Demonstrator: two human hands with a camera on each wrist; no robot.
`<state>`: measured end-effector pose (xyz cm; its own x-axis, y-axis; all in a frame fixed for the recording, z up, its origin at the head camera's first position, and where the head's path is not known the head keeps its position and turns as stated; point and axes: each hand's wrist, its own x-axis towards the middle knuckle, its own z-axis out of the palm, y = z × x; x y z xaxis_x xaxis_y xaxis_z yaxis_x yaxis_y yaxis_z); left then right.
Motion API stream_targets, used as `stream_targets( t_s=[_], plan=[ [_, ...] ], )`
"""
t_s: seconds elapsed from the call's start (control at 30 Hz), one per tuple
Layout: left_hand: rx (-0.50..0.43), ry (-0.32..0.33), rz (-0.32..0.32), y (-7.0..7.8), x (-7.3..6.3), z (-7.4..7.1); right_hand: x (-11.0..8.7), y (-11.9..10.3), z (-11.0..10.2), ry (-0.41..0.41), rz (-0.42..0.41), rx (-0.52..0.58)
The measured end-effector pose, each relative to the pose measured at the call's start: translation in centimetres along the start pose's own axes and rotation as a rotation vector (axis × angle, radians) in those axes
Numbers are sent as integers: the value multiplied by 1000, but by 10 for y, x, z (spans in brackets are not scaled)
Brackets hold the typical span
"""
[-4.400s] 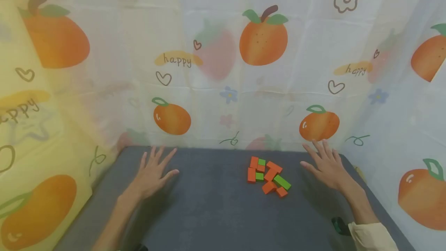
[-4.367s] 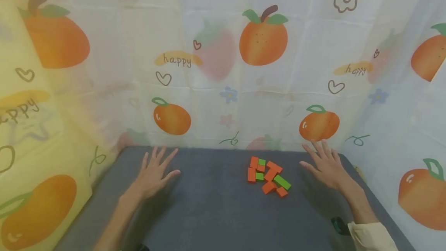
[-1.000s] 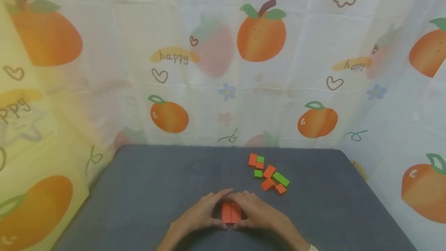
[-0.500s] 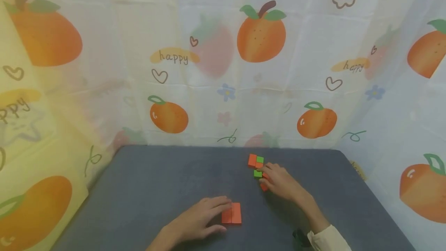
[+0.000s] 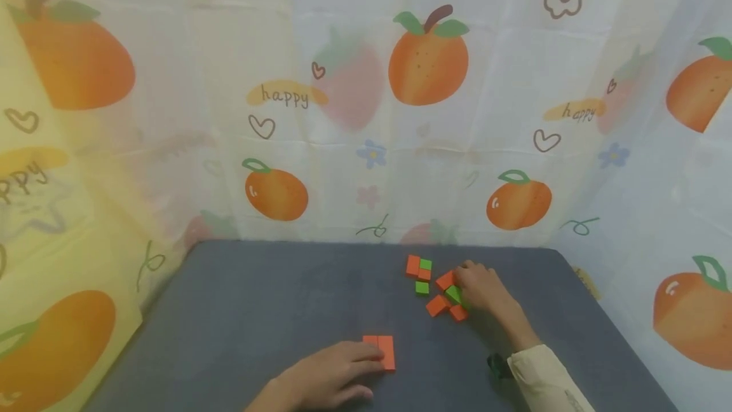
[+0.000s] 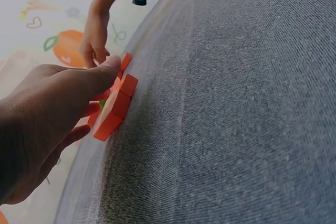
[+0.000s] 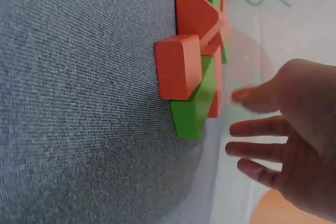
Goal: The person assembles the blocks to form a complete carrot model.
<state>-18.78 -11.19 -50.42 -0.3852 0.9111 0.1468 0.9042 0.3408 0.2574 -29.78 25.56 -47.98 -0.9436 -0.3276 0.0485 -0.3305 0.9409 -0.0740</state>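
Two flat orange blocks [image 5: 387, 361] lie side by side on the dark grey table. The left hand [image 5: 328, 374] rests its fingertips on the left one; in the left wrist view this hand [image 6: 58, 103] stands beside the orange blocks [image 6: 118, 103], thumb extended. Farther back and right, the right hand [image 5: 485, 288] reaches down over a loose group of blocks, covering part of a long green block [image 5: 454, 294] next to an orange block [image 5: 445, 281]. In the right wrist view, the right hand [image 7: 294, 135] has its fingers extended beside the green block [image 7: 189, 116], with nothing between them.
An orange wedge-like block [image 5: 438, 306] and a small orange block [image 5: 459, 313] lie at the group's near side. A small green block [image 5: 422, 288] sits to its left, with orange and green blocks [image 5: 413, 266] behind. A fruit-print curtain [image 5: 343, 113] surrounds the table [image 5: 274, 297].
Two orange blocks have come from the group to the front, where both hands framed them. The right hand then left for the group and shifted right over it; the left fingers moved onto the pair.
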Motion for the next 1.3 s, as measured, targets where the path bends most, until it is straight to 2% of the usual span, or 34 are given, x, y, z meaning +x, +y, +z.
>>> stream_targets(
  t_s=[0.2, 0.33, 0.5, 0.6, 0.7, 0.77, 0.87, 0.97, 1.03, 1.1, 1.3],
  plan=[
    [11, -2, -2, -3, 0, 1, 8, -7, 4, -17, -45, 135],
    [19, -5, 2, -3, 2, 4, 11, -9, 6, 4, -4, 154],
    [0, 5, -15, -3, 3, 6, 6, -12, -4, 89, 33, 127],
    [-19, 6, -18, -4, 3, 7, -5, -20, -16, 148, -34, 78],
    [-29, 16, -13, -4, 3, 8, -19, -32, -26, 172, -188, 47],
    [-33, 22, -9, -5, 4, 9, -29, -41, -30, 131, -289, 74],
    [-28, 27, -13, -4, 3, 9, -42, -54, -27, 7, -406, 168],
    [-34, 31, -21, -4, 2, 8, -50, -67, -17, -141, -444, 280],
    [-46, 34, -29, -4, 2, 8, -53, -75, -8, -203, -453, 323],
    [-62, 40, -36, -4, 2, 9, -55, -84, 0, -246, -442, 357],
    [-54, 78, -37, -3, 3, 13, -57, -104, 12, -233, -441, 372]
  ],
)
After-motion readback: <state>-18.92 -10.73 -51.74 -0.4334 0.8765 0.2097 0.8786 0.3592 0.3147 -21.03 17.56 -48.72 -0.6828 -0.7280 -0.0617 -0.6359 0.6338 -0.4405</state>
